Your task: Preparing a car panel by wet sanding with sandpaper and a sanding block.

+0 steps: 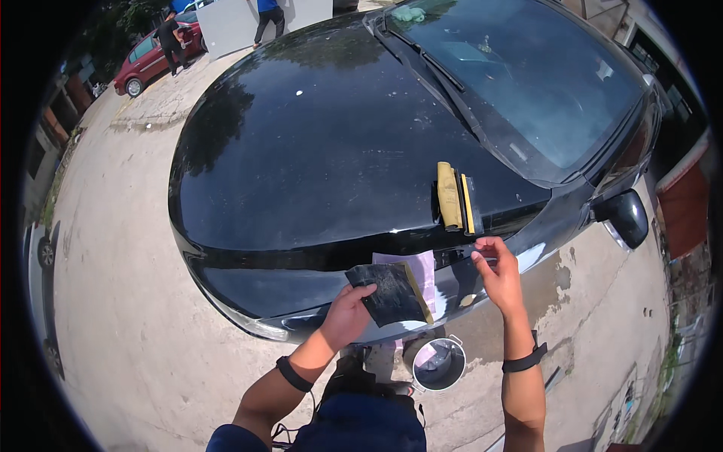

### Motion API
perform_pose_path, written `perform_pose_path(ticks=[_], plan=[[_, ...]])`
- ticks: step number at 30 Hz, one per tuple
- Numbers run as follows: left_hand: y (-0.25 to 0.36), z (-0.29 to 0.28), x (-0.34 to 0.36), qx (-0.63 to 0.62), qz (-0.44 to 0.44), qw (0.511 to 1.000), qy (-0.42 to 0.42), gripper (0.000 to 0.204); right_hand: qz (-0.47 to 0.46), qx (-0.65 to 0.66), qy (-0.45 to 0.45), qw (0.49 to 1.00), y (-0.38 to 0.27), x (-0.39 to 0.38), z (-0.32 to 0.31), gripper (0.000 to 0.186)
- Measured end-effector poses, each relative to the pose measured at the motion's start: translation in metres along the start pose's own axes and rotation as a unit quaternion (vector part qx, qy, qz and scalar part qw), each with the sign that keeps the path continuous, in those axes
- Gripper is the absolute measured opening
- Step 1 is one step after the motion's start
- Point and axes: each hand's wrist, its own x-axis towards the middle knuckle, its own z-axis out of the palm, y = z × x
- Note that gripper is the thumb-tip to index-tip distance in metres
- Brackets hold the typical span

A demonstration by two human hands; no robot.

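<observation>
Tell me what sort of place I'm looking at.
Likely an outdoor yard or lot where vehicles stand: a black car in front, a red car farther back, and sunlit concrete ground around them.

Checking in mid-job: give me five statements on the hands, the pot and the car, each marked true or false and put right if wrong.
1. The left hand holds a dark sheet. True.
2. A metal pot stands on the ground. True.
3. A tan folded sheet lies on the car's hood, with the right hand near it. True.
4. The right hand grips the pot's handle. False: it is raised well away from the pot, with nothing visible in its fingers.
5. The hood is bright red. False: it is black; a red car stands in the background.
</observation>
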Motion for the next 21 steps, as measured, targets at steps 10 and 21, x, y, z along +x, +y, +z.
perform_pose_path(ticks=[10, 21], plan=[[-0.093, -0.035, -0.032, 0.095, -0.182, 0.979, 0.019, 0.034, 0.209, 0.108, 0.124, 0.964, 0.176, -0.235, 0.068, 0.022], [-0.272, -0.015, -0.023, 0.367, -0.24, 0.894, 0.095, 0.02, 0.484, 0.234, 0.138, 0.832, 0.444, -0.487, 0.119, 0.02]])
